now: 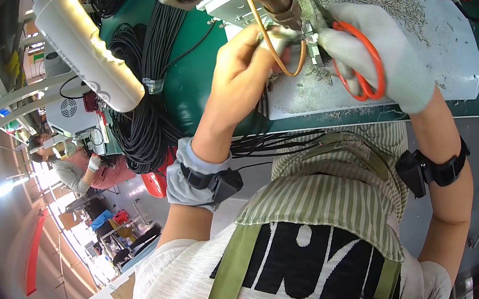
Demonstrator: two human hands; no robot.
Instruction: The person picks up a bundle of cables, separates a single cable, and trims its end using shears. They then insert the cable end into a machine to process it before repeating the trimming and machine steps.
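My left hand [243,60] is closed in a pinch beside the head of a bench press [283,12]. Dark cables [265,104] run from the table's edge up to its fingers, and the fingertips are partly hidden. A tan curved hose or wire loop [294,72] crosses in front of them. On the right, my right hand [377,53], in a white glove, holds scissors [379,68] by their red handles, with the dark blades towards the press. Its fingertips are close to a small metal fixture [314,46] under the press head.
Many small metal pieces [382,8] lie scattered over the white board [462,63] on the green table [192,96]. Coiled black cables [133,136] hang at the left, next to a white tubular lamp [90,53]. A co-worker [78,171] sits farther left.
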